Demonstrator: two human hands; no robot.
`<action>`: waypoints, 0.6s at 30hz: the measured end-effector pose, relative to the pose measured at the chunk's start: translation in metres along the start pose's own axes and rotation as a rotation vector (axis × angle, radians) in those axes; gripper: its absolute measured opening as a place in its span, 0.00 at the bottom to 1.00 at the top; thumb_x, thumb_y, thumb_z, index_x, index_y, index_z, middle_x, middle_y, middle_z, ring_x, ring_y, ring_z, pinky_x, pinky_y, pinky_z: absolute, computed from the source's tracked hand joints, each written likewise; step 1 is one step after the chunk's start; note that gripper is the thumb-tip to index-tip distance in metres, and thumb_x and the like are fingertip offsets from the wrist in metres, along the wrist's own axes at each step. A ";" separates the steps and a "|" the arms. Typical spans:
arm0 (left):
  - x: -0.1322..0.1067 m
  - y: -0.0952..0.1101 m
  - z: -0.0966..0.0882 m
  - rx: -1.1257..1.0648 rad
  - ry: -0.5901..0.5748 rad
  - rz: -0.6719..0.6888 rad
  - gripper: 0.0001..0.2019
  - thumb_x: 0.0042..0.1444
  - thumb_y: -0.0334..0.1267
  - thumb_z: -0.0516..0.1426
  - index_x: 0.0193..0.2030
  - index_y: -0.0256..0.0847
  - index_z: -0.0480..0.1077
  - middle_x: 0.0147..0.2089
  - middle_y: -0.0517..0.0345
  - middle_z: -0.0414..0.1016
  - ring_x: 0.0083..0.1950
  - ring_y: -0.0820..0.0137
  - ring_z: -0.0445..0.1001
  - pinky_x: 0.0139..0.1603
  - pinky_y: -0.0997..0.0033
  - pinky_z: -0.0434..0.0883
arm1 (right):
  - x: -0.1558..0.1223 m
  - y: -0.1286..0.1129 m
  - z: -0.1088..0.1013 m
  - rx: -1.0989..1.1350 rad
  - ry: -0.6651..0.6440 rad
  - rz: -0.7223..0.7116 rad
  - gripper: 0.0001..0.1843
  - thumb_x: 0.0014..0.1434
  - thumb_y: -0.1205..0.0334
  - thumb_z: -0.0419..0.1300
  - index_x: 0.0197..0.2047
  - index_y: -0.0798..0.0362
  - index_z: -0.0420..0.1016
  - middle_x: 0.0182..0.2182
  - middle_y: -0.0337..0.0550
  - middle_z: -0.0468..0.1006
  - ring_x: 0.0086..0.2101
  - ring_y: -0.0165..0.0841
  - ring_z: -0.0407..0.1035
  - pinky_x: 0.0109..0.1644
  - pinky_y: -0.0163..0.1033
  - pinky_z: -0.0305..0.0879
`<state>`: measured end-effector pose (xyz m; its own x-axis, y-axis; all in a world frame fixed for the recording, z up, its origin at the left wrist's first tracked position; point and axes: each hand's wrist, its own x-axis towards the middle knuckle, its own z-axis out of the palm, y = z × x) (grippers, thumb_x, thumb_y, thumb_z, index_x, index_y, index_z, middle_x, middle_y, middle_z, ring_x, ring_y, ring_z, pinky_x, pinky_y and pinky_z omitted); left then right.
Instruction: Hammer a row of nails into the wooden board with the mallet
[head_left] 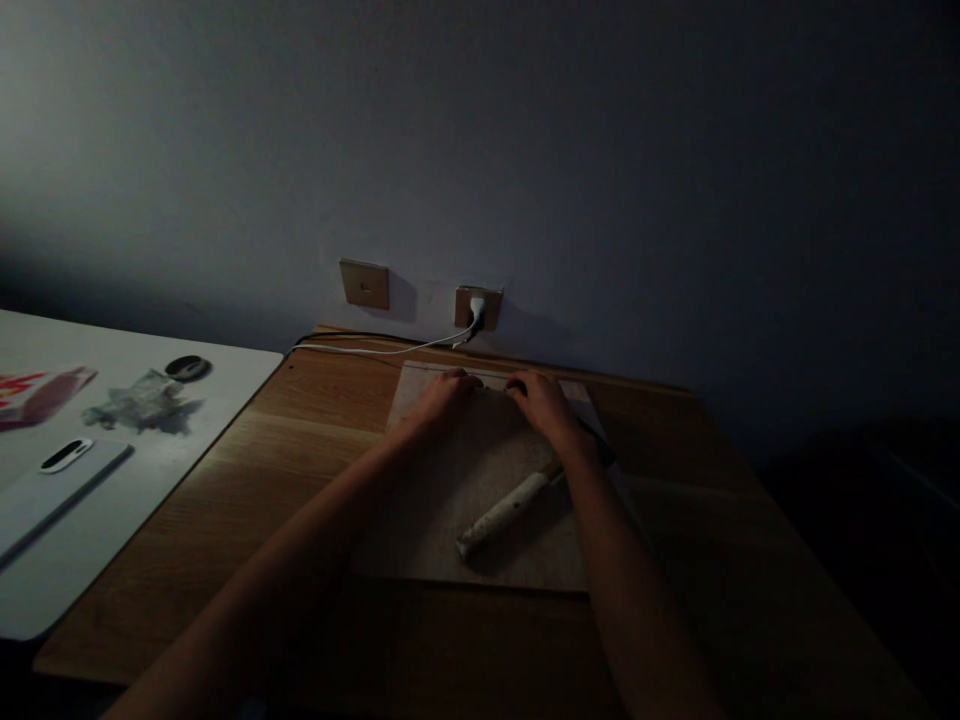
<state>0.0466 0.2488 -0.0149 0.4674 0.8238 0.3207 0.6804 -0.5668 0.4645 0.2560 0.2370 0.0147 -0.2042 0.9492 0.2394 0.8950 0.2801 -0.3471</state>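
Both hands reach to the far part of a pale, flat board [427, 520] lying on the wooden table. My left hand [448, 393] is closed, its fingertips bent inward near the board's back edge. Close to its right, my right hand [540, 400] is closed in the same way. Something small and dark shows between the two sets of fingertips, too dim to name. A knife [502, 515] with a worn, light handle lies slantwise on the board. Its far end passes behind my right forearm, where a dark blade partly shows. Neither hand touches the knife's handle.
A wooden table [300, 480] stands against the wall. White and black cables [367, 350] run from a wall socket [491, 305] along its back. On the white table [187, 490] at left lie a red-and-white packet [45, 395], crumpled plastic [150, 402], a round dark object [187, 368] and a cutting board [60, 490].
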 end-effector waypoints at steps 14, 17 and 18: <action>0.000 0.008 -0.002 -0.027 0.043 -0.122 0.16 0.59 0.25 0.54 0.47 0.41 0.80 0.46 0.53 0.83 0.46 0.68 0.80 0.52 0.72 0.73 | -0.002 -0.011 0.012 -0.010 -0.001 -0.010 0.13 0.62 0.75 0.59 0.44 0.53 0.81 0.43 0.48 0.83 0.45 0.36 0.75 0.54 0.37 0.66; 0.001 0.011 -0.003 -0.010 0.046 -0.144 0.15 0.59 0.25 0.54 0.46 0.40 0.80 0.45 0.52 0.83 0.45 0.67 0.79 0.51 0.72 0.73 | -0.002 -0.016 0.011 -0.014 0.002 -0.019 0.15 0.61 0.77 0.57 0.44 0.53 0.81 0.43 0.49 0.82 0.46 0.36 0.74 0.55 0.37 0.65; 0.001 0.011 -0.004 -0.004 0.047 -0.151 0.15 0.59 0.26 0.54 0.45 0.39 0.80 0.45 0.51 0.83 0.45 0.67 0.79 0.50 0.72 0.72 | -0.001 -0.017 0.010 -0.013 0.004 -0.023 0.16 0.62 0.78 0.56 0.45 0.54 0.81 0.44 0.50 0.81 0.46 0.36 0.74 0.55 0.37 0.65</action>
<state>0.0528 0.2435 -0.0060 0.3330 0.8988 0.2851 0.7384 -0.4366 0.5140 0.2366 0.2325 0.0111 -0.2235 0.9418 0.2510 0.8950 0.3003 -0.3298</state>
